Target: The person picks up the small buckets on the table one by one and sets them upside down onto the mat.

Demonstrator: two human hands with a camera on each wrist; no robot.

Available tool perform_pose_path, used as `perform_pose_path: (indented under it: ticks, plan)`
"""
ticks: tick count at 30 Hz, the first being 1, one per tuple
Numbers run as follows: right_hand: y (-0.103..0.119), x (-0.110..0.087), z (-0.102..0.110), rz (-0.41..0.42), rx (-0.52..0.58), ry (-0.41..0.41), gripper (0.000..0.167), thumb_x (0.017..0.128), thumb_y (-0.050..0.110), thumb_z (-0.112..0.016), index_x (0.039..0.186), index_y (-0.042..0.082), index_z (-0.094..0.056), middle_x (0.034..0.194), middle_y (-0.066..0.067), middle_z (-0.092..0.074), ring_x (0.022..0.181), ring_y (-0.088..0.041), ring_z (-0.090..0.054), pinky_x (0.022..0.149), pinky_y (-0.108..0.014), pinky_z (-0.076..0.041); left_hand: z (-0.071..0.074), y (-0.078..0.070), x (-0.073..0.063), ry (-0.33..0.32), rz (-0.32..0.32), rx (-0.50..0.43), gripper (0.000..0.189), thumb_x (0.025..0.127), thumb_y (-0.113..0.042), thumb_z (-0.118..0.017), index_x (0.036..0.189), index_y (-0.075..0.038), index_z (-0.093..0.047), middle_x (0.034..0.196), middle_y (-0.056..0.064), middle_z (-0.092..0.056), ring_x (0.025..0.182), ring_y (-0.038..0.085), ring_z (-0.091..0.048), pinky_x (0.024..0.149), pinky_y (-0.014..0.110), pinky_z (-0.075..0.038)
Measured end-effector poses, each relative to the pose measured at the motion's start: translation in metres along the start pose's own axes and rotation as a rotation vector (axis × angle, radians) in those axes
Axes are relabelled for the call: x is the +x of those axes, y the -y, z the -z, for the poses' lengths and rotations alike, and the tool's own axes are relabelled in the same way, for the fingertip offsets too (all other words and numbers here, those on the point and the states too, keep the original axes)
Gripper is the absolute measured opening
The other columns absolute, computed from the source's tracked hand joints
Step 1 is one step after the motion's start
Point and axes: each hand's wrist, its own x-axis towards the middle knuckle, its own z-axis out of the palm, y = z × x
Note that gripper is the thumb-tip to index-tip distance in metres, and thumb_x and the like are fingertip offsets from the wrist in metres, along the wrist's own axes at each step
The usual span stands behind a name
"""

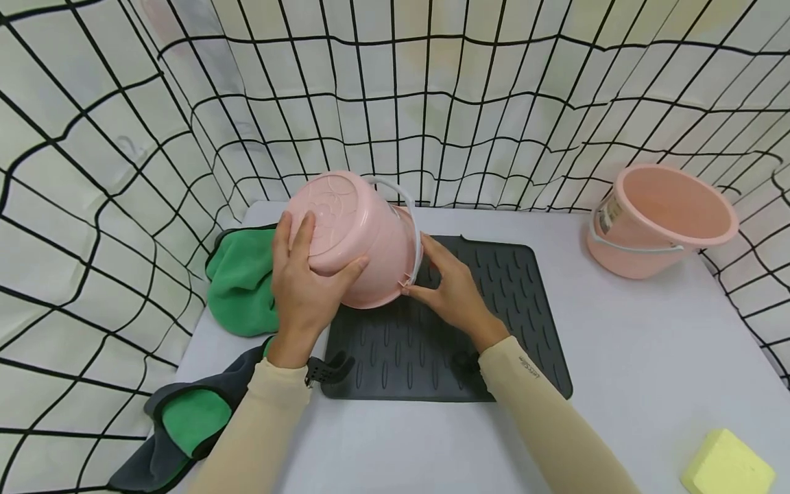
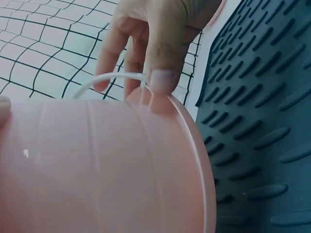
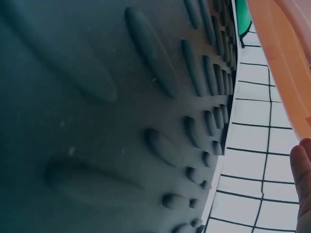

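Note:
A pink bucket is tipped on its side above the dark ribbed mat, its embossed base toward the left and its mouth to the right. My left hand holds it by the base end, fingers spread over the bottom and thumb along the wall. At the rim, my right hand pinches the edge beside the handle joint, as the left wrist view also shows with the thumb on the rim. The white handle arches off the bucket's side. In the right wrist view only part of the rim shows, with fingertips beside it.
A second pink bucket stands upright at the right. A yellow sponge lies near the front right corner. Green and dark cloths lie at the left. Black wire grid walls the table's back and sides.

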Motion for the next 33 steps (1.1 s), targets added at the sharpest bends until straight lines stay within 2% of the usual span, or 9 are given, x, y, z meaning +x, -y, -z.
perform_pose_path:
  ticks: [6, 11, 16, 22, 25, 29, 33]
  plan:
    - [-0.005, 0.007, -0.009, -0.051, -0.035, 0.031, 0.102, 0.083, 0.019, -0.090, 0.165, 0.010, -0.029, 0.162, -0.008, -0.045, 0.143, -0.025, -0.052, 0.108, -0.041, -0.050, -0.006, -0.002, 0.002, -0.015, -0.037, 0.089, 0.101, 0.072, -0.051, -0.092, 0.156, -0.012, -0.050, 0.168, 0.020, -0.029, 0.152, 0.042, -0.032, 0.112, 0.068, -0.037]
    - [-0.010, 0.012, -0.014, -0.101, -0.034, 0.055, 0.103, 0.084, 0.020, -0.090, 0.165, 0.009, -0.028, 0.160, -0.011, -0.047, 0.140, -0.025, -0.055, 0.108, -0.041, -0.050, -0.012, -0.004, 0.004, 0.001, -0.025, 0.166, 0.101, 0.073, -0.055, -0.091, 0.156, -0.013, -0.051, 0.169, 0.019, -0.027, 0.149, 0.048, -0.033, 0.112, 0.070, -0.035]
    - [-0.015, 0.016, -0.018, -0.156, -0.005, 0.077, 0.100, 0.084, 0.016, -0.089, 0.164, 0.006, -0.030, 0.156, -0.014, -0.051, 0.136, -0.028, -0.059, 0.106, -0.041, -0.051, -0.020, -0.007, 0.004, 0.020, -0.022, 0.228, 0.094, 0.077, -0.055, -0.088, 0.154, -0.013, -0.054, 0.167, 0.020, -0.031, 0.146, 0.049, -0.037, 0.108, 0.070, -0.040]
    - [-0.021, 0.019, -0.022, -0.257, 0.082, 0.116, 0.095, 0.087, 0.006, -0.085, 0.163, 0.000, -0.029, 0.151, -0.021, -0.055, 0.127, -0.031, -0.065, 0.099, -0.040, -0.056, -0.029, -0.005, -0.001, 0.059, -0.055, 0.309, 0.084, 0.083, -0.054, -0.083, 0.150, -0.011, -0.057, 0.163, 0.023, -0.036, 0.141, 0.050, -0.043, 0.098, 0.069, -0.050]
    - [-0.022, 0.020, -0.022, -0.303, 0.069, 0.123, 0.094, 0.088, 0.008, -0.085, 0.163, 0.001, -0.030, 0.149, -0.019, -0.058, 0.128, -0.029, -0.065, 0.099, -0.040, -0.056, -0.031, -0.002, -0.002, 0.055, -0.081, 0.333, 0.087, 0.081, -0.055, -0.085, 0.151, -0.011, -0.057, 0.162, 0.024, -0.035, 0.142, 0.050, -0.041, 0.099, 0.068, -0.050]
    - [-0.023, 0.021, -0.022, -0.354, 0.049, 0.158, 0.098, 0.088, 0.012, -0.086, 0.165, 0.003, -0.026, 0.151, -0.017, -0.056, 0.132, -0.030, -0.062, 0.102, -0.042, -0.054, -0.034, 0.004, -0.001, 0.056, -0.121, 0.352, 0.090, 0.079, -0.057, -0.086, 0.150, -0.010, -0.056, 0.163, 0.025, -0.034, 0.145, 0.053, -0.037, 0.107, 0.067, -0.045]
    - [-0.025, 0.022, -0.024, -0.390, 0.067, 0.185, 0.101, 0.087, 0.014, -0.087, 0.166, 0.005, -0.023, 0.154, -0.016, -0.053, 0.133, -0.030, -0.061, 0.102, -0.043, -0.054, -0.037, 0.008, 0.001, 0.039, -0.137, 0.370, 0.088, 0.079, -0.056, -0.087, 0.148, -0.010, -0.056, 0.161, 0.025, -0.037, 0.145, 0.050, -0.038, 0.104, 0.066, -0.048]
